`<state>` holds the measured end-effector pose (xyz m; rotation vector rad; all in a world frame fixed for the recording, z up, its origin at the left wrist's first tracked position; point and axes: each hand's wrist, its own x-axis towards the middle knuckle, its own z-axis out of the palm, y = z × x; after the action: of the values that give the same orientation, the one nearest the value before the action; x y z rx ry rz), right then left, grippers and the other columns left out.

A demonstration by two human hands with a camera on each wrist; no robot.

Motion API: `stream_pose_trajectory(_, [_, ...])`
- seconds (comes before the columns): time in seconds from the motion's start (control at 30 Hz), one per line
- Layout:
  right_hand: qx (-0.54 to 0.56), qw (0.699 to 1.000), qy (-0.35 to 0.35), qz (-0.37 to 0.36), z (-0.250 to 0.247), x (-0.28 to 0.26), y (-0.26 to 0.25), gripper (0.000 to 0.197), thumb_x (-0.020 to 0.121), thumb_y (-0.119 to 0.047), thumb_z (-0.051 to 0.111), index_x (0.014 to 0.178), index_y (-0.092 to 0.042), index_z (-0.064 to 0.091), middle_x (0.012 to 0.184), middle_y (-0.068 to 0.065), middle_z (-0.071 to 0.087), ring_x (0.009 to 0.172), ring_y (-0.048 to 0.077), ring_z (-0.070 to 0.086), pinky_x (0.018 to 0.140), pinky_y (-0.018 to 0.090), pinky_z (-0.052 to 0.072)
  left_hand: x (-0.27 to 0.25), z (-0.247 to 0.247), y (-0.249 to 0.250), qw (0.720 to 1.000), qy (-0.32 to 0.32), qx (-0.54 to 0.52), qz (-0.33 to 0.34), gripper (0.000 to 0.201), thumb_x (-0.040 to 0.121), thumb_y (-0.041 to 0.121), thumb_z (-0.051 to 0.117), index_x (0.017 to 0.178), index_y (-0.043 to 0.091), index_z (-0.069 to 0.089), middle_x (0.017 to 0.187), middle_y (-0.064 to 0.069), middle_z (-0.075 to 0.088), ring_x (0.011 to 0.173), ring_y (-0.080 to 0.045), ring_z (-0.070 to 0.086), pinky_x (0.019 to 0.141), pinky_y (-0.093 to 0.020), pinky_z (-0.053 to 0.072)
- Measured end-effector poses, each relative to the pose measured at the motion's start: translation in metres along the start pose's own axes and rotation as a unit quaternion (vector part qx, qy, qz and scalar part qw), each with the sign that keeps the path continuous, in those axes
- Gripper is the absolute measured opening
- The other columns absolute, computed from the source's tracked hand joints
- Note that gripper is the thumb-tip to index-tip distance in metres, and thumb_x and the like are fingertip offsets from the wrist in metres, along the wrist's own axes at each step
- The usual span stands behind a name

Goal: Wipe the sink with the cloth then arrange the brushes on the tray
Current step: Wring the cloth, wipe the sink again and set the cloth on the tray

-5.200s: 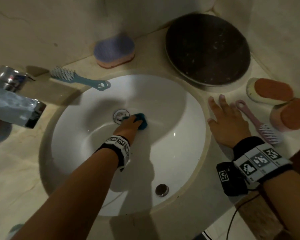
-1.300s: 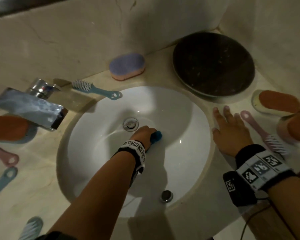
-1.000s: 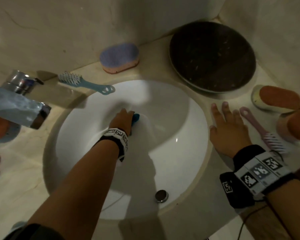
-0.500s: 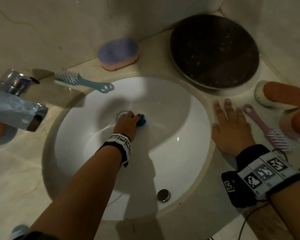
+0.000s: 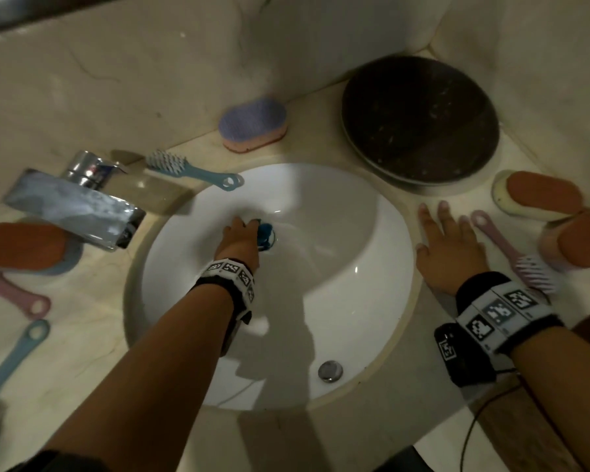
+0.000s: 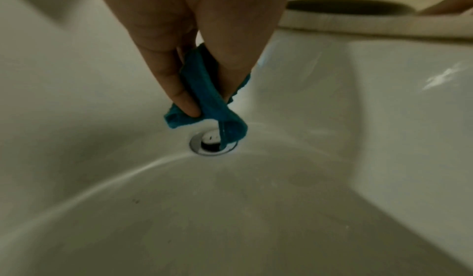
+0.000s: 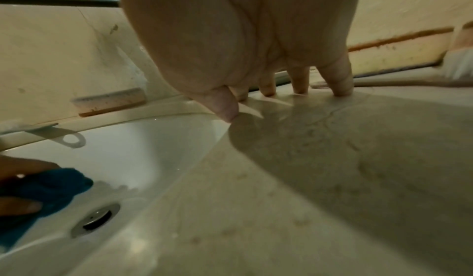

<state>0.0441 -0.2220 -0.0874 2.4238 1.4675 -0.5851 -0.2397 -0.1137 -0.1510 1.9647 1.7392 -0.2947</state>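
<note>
My left hand (image 5: 241, 235) is down in the white sink (image 5: 338, 212) and pinches a small blue cloth (image 5: 264, 231) (image 6: 204, 90) against the bowl at the chrome drain (image 6: 212, 144). The cloth partly covers the drain. My right hand (image 5: 447, 243) (image 7: 281, 90) rests flat with spread fingers on the counter right of the sink. A dark round tray (image 5: 419, 120) sits at the back right. A blue brush (image 5: 191, 168) lies on the sink's far rim, and a pink brush (image 5: 511, 253) lies beside my right hand.
A chrome tap (image 5: 75, 206) overhangs the sink's left side. A purple scrub pad (image 5: 252, 126) lies by the back wall. Orange-topped pads (image 5: 539, 195) sit at far right, another (image 5: 21, 247) at left. A pink brush (image 5: 14, 294) and a blue brush (image 5: 11, 366) lie on the left counter.
My left hand has kept rubbing the cloth around the bowl, going toward the far side, then back to the drain. The right hand has stayed flat on the counter.
</note>
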Motion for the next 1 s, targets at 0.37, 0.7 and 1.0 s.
stream_pose_trajectory(0.37, [0.039, 0.991, -0.054, -0.117, -0.070, -0.035, 0.015, 0.056, 0.095, -0.037, 0.043, 0.147, -0.032, 0.021, 0.156, -0.001, 0.022, 0.143, 0.021, 0.023, 0.118, 0.043, 0.014, -0.102, -0.074, 0.092, 0.981, 0.040, -0.101, 0.164, 0.043, 0.084, 0.015, 0.060, 0.126, 0.013, 0.050, 0.119, -0.015, 0.051, 0.109, -0.033, 0.054, 0.095, -0.035, 0.044])
stream_pose_trajectory(0.7, [0.315, 0.902, -0.006, -0.295, -0.140, -0.120, 0.061, 0.038, 0.091, -0.016, 0.057, 0.128, -0.021, 0.048, 0.116, -0.005, 0.058, 0.100, 0.005, 0.053, 0.074, 0.007, 0.039, -0.195, -0.114, 0.202, 0.969, 0.104, -0.125, 0.186, 0.030, 0.081, 0.018, 0.064, 0.110, 0.013, 0.057, 0.109, -0.012, 0.062, 0.103, -0.026, 0.058, 0.079, -0.023, 0.036])
stream_pose_trajectory(1.0, [0.382, 0.863, -0.015, -0.329, -0.148, -0.164, 0.111, 0.042, 0.084, -0.025, 0.068, 0.119, -0.021, 0.046, 0.099, 0.000, 0.060, 0.091, 0.014, 0.060, 0.073, 0.005, 0.047, -0.278, -0.099, 0.267, 0.973, 0.135, -0.140, 0.123, 0.032, 0.078, 0.025, 0.069, 0.104, 0.010, 0.057, 0.105, -0.011, 0.065, 0.098, -0.026, 0.060, 0.073, -0.024, 0.038])
